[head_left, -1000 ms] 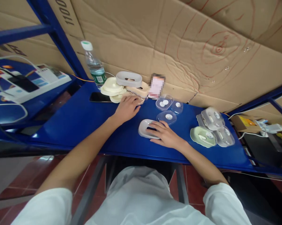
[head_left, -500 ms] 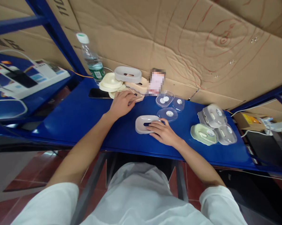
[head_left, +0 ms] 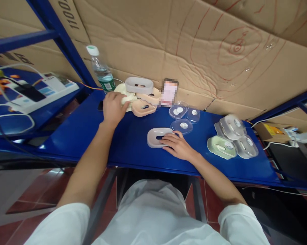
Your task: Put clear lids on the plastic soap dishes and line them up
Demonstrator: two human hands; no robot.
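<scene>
Dish (head_left: 152,143), pale and oval, sits on worktop (head_left: 133,149); right hand (head_left: 180,147) half-open, resting over its right end. Left hand (head_left: 112,110) partly curled at cream pieces (head_left: 122,88); hold cannot be told. Dish probably light, stiff, slightly slippery; best grip: opposite long sides.

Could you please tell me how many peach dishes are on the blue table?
2: a rear peach dish, partly beneath the grey dish, and a front peach dish beside the left hand. Others may be hidden.
</scene>
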